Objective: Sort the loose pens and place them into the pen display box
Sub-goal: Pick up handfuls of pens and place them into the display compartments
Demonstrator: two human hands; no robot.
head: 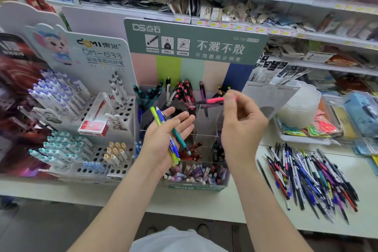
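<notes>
Pink pen (214,100): pinched by its rear end, lying about level, tip toward 9 o'clock. It hovers over the upper cells of the box and is not in a slot yet.
Right hand (243,120): grip closed on the pink pen with thumb against fingertips; sits at 2 o'clock from the left hand.
Left hand (165,139): palm up, fingers straight, grip released. It carries a small batch just in front of the box.
Batch on palm: yellow-green pen (155,115) and blue pen (161,118) lie side by side, heads toward 12 o'clock. Teal pen (180,139) lies across the palm, tip toward 5 o'clock.
Pen display box (194,187): clear acrylic with a green header card, standing on the bench (204,202). Back cells hold upright groups in teal, red-black and purple. The front trough at 6 o'clock holds mixed pastel pens. Middle cells are hard to read through glare.
Loose pens (311,178): large mixed heap of blue, black, red and purple, flat on the bench at 4 o'clock from the box and well apart from it.
Peg display (61,96): at 9 o'clock from the box, stocked with white-purple and white-teal pens; not part of this job.
Done: several colour groups already stand in the box.
Left: the pink pen in grip, three pens on the palm, and the whole heap.
Progress (judgement): well short of halfway, since the heap looks far bigger than what is sorted.
Coverage: head view only.
</notes>
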